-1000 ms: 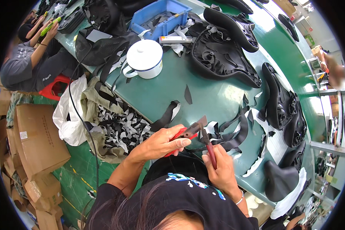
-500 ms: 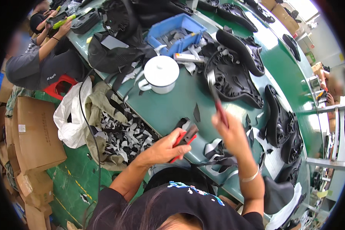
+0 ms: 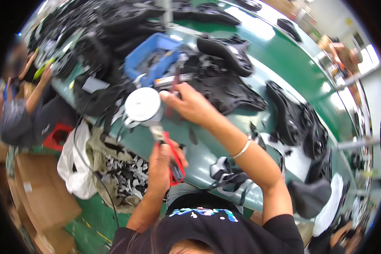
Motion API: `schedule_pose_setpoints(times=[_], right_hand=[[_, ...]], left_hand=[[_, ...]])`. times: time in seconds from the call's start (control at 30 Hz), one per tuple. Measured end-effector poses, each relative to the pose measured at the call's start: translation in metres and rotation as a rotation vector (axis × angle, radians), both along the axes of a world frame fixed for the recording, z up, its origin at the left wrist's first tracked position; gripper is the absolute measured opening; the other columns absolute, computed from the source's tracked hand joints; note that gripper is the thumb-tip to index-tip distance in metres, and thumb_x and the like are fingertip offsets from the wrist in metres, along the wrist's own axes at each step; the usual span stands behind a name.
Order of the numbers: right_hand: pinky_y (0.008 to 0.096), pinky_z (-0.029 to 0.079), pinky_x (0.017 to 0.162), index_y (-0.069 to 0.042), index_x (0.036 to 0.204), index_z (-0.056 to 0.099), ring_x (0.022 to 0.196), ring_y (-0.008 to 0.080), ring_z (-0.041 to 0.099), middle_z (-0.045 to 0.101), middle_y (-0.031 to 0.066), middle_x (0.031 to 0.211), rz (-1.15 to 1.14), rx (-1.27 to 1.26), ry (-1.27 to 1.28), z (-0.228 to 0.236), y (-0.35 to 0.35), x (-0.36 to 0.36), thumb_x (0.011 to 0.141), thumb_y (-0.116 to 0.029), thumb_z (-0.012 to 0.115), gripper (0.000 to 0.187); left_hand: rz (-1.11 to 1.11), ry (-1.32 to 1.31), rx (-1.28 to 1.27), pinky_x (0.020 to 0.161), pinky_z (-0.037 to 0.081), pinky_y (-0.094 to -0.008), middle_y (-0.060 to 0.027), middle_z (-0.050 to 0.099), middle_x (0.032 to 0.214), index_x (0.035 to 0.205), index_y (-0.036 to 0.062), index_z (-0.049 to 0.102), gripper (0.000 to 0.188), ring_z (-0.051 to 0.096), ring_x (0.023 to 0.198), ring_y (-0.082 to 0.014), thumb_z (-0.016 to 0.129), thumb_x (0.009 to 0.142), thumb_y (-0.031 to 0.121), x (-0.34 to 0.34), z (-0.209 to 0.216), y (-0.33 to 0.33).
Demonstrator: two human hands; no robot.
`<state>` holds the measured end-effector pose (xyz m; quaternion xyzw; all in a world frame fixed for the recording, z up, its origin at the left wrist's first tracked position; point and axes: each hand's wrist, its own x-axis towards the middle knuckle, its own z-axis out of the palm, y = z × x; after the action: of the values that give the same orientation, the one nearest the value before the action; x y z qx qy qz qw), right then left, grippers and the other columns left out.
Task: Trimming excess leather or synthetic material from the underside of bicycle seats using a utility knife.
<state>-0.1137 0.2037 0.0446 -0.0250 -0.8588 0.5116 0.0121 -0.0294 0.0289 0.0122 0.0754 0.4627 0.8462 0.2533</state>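
My left hand [image 3: 160, 167] is closed around red-handled pliers [image 3: 173, 163] whose wide metal jaws point away from me, just in front of the white lidded mug [image 3: 143, 104]. To the right of the mug, my right hand [image 3: 192, 103] reaches over the table, closed on a slim red-handled tool [image 3: 169, 111]. Motion blurs this tool, and the fingers partly cover it. Beyond that hand lies a small oblong box [image 3: 173, 80], close to the blue bin [image 3: 133, 63]. A black moulded shell [image 3: 228, 91] with ragged trimmings is right of the hand.
More black moulded parts [image 3: 283, 116] lie along the green table [image 3: 207, 148], with loose scraps among them. At left are a sack of offcuts [image 3: 118, 178], a hanging black cable [image 3: 82, 158] and a cardboard box [image 3: 44, 190]. A co-worker [image 3: 27, 114] sits at far left.
My view has swung, so the table sits differently in it. My right hand has moved left towards the mug and box with its tool. My left hand has turned the pliers to point away.
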Motion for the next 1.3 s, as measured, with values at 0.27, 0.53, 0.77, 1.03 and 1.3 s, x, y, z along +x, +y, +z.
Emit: schedule_pose_setpoints(times=[0.27,0.53,0.77,1.03,1.3], right_hand=[[0.0355,0.051,0.070,-0.007,0.128,0.044,0.082,0.0300,0.064,0.060,0.0181,0.098,-0.259,-0.103,0.095,0.014,0.051,0.178,0.090,-0.021,0.058,0.042],[0.0236,0.047,0.054,-0.005,0.123,0.042,0.060,0.0085,0.050,0.054,0.0040,0.084,-1.010,-0.394,0.355,-0.009,0.145,0.335,0.099,-0.019,0.044,0.028],[0.0199,0.038,0.045,-0.008,0.143,0.033,0.052,0.0049,0.041,0.056,0.0026,0.079,-1.176,-0.099,0.280,-0.015,0.146,0.389,0.097,-0.016,0.048,0.049],[0.0278,0.046,0.052,-0.005,0.129,0.052,0.056,0.0183,0.055,0.066,0.0108,0.087,-0.557,0.474,0.397,-0.026,0.123,0.370,0.082,0.001,0.063,0.049],[0.0314,0.036,0.045,-0.024,0.132,0.053,0.050,0.0206,0.045,0.041,0.0051,0.064,-0.214,0.965,0.233,0.005,0.129,0.349,0.078,-0.002,0.057,0.059]], left_hand=[[-0.359,0.106,0.155,0.113,0.021,-0.0389,-0.0115,0.028,0.149,0.146,0.0020,0.017,0.067,0.028,0.137,-0.0230,0.028,0.100,0.049,0.021,0.022,0.121],[-0.420,0.163,-0.561,0.105,0.032,-0.0385,-0.0261,0.042,0.135,0.139,-0.0095,0.024,0.089,0.040,0.127,-0.0288,0.070,0.078,0.038,0.037,0.008,0.334],[-0.705,-0.155,-0.064,0.082,0.048,-0.0310,-0.0088,0.056,0.103,0.129,-0.0015,0.039,0.060,0.055,0.095,-0.0167,0.066,0.076,0.012,0.032,0.000,0.293],[-0.783,-0.043,-0.263,0.093,0.047,-0.0321,-0.0139,0.053,0.116,0.140,0.0015,0.022,0.082,0.056,0.108,-0.0204,0.070,0.078,0.026,0.003,0.014,0.147],[-0.802,0.175,-0.432,0.077,0.048,-0.0243,-0.0080,0.057,0.101,0.120,-0.0039,0.047,0.062,0.057,0.087,-0.0118,0.073,0.075,0.029,0.000,0.042,0.161]])
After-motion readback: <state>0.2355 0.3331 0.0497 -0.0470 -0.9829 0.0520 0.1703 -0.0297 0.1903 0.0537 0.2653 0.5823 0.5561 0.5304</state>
